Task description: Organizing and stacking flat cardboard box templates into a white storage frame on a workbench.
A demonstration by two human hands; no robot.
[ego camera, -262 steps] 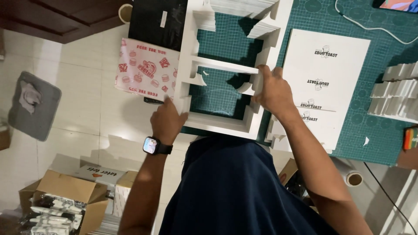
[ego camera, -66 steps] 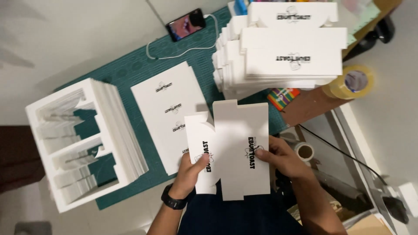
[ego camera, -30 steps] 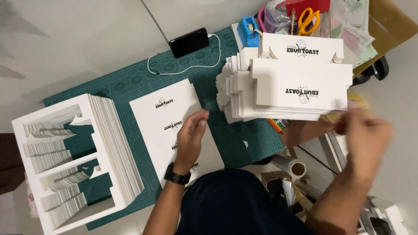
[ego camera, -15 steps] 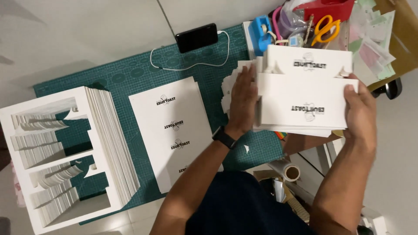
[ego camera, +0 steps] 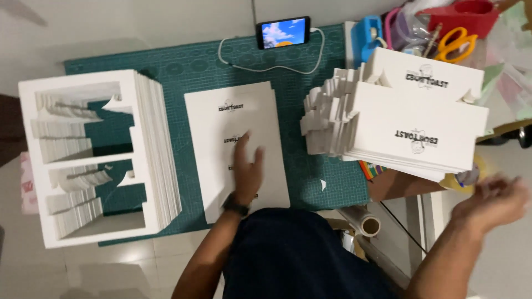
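Both hands have come off the tall pile of cut-out box cards [ego camera: 421, 124] since half a second ago; back then they gripped its two sides, and now the left hand [ego camera: 246, 169] lies flat on the stack of printed white sheets [ego camera: 235, 147] in the middle of the green cutting mat [ego camera: 188, 63], with its fingers spread apart and nothing held; the right hand [ego camera: 490, 202] hangs in the air past the table's right edge, blurry, and I cannot tell if its fingers are open or closed, though nothing shows in it.

The tall pile sits at the right end of the mat, and part of it sticks out over the table edge; it leans and its cards are fanned unevenly, so I think a bump from the right arm could tip it onto the floor; the roll of tape [ego camera: 368, 224] below it could get knocked too.

On the left stands the thick stack of leftover white frames [ego camera: 100, 158]; a phone [ego camera: 284, 32] is at the far edge.
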